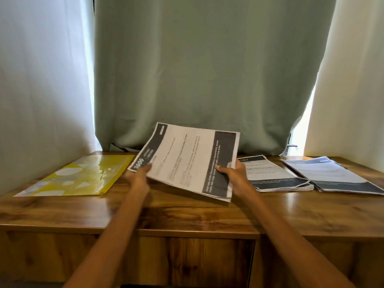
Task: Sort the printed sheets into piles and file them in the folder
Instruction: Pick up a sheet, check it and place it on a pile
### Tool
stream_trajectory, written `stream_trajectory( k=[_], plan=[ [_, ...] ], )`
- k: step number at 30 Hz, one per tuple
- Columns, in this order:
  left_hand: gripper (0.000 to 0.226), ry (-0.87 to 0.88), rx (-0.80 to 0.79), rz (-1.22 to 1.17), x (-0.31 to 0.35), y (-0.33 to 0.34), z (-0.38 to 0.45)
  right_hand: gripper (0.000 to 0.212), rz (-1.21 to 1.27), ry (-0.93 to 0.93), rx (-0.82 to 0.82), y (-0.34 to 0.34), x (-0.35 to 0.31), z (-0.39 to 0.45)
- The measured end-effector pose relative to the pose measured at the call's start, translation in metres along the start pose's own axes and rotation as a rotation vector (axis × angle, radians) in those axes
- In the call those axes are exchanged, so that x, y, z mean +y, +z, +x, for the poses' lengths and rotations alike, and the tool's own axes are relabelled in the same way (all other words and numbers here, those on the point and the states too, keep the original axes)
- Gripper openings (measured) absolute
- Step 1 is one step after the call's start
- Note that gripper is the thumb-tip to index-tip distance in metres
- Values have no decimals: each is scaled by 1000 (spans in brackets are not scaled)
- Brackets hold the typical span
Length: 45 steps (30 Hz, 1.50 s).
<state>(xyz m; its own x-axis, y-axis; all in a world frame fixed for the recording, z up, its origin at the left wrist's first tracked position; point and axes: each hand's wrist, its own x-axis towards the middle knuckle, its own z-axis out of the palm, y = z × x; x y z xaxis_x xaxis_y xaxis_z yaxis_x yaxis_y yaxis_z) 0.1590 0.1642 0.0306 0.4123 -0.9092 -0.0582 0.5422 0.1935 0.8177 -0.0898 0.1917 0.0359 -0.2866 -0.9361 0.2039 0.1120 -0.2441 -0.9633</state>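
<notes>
Centrally in the frame, both hands grip a stack of printed sheets above the wooden table: left hand pinching its left edge, right hand its right. Yellow folder lies left; two piles lie right.

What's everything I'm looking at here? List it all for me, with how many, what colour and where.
held sheets: a small stack, white with dark grey bands, raised over the table's middle
folder: one, yellow with pale shapes, flat on the left
sorted piles: two, white and dark grey, on the right, one nearer the middle, one further right
table: one, brown wood
curtains: pale green centre, whitish sides, behind the table
left hand: grips the stack's left edge
right hand: grips its right edge
</notes>
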Motion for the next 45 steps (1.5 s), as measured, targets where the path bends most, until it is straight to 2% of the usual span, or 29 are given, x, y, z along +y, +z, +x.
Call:
stream_trajectory(
  k=[2, 5, 7, 9, 15, 18, 22, 25, 29, 32, 35, 40, 45],
  plan=[
    [45, 21, -129, 64, 20, -19, 17, 35, -71, -6, -44, -20, -5, 1],
    [54, 22, -359, 368, 37, -38, 25, 26, -174, -54, -69, -27, -11, -1],
    [58, 41, -420, 590, 41, -39, 21, 25, -201, -95, -97, -17, -12, -4],
    [47, 58, -426, 680, 44, -34, 14, 23, -223, -134, -97, -6, -12, -7],
    [24, 159, -526, 627, 64, -18, -4, 30, -146, -239, -22, 9, -26, -12],
    [19, 206, -504, 620, 57, -22, -17, 28, -91, -193, 2, 6, -18, -21],
    [32, 87, -404, 588, 20, -45, -27, 35, -145, 29, -19, -2, 14, -37],
    [40, 75, -382, 588, 17, -40, -25, 47, -179, 32, 3, 0, 12, -36],
    [38, 109, -377, 586, 24, -29, -20, 48, -179, -19, 15, 2, -7, -32],
    [32, 70, -366, 599, 10, -37, -27, 46, -210, 48, -10, -5, 4, -39],
    [36, 54, -338, 581, -2, -39, -30, 53, -278, 67, -1, -13, 18, -42],
    [31, 121, -397, 572, -1, 5, -37, 49, -235, -17, -8, -30, -15, -33],
    [30, 106, -458, 545, -23, 80, -60, 47, -267, -120, 148, -86, -49, -11]
  ],
)
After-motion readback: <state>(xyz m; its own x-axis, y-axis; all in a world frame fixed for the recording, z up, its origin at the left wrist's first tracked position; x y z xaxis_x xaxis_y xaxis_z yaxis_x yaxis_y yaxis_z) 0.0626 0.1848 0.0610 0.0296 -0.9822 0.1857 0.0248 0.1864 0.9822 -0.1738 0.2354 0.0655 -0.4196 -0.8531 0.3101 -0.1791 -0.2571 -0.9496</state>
